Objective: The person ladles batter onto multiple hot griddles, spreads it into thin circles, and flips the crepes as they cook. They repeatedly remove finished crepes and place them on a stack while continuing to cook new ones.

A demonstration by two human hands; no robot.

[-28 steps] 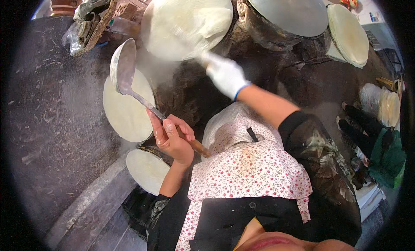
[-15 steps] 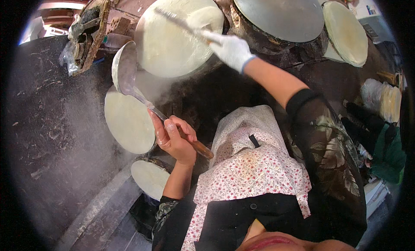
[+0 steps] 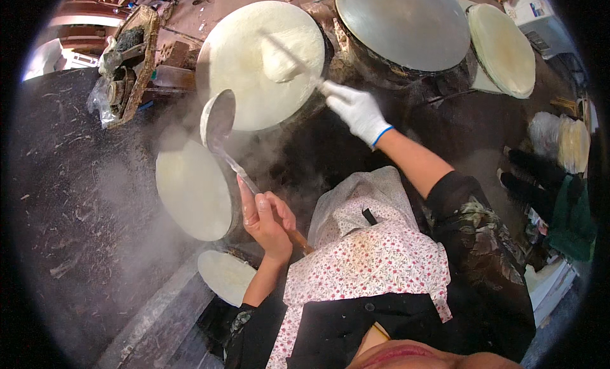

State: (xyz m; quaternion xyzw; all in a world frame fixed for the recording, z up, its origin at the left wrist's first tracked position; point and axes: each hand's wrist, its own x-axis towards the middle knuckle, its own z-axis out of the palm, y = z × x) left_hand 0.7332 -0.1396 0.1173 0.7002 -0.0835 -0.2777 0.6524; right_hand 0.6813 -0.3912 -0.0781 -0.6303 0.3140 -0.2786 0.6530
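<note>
My left hand point(image 3: 268, 226) is closed round the handle of a metal ladle point(image 3: 219, 118). Its bowl, whitish with batter on the outside, hangs by the lower left edge of a large round griddle covered in pale batter point(image 3: 232, 67). In a white glove, my right hand point(image 3: 357, 115) grips a long, thin spreader point(image 3: 287, 53), blurred by motion, that reaches over this griddle. Beneath its blade lies a thicker mound of batter point(image 3: 277, 65), right of the middle. The batter round it forms a thin, wide disc.
A bare round griddle point(image 3: 406, 26) stands at the far right, beside a stack of thin pancakes point(image 3: 505, 48). Two more pale rounds, a larger one point(image 3: 194, 191) and a smaller one point(image 3: 225, 277), lie at the left. Steam drifts there. A crusted tray point(image 3: 136, 64) holds odds and ends.
The spreader has swung over the disc, and the batter mound now lies nearer the middle. My right hand has come closer and slightly right. The ladle's bowl has shifted right and nearer.
</note>
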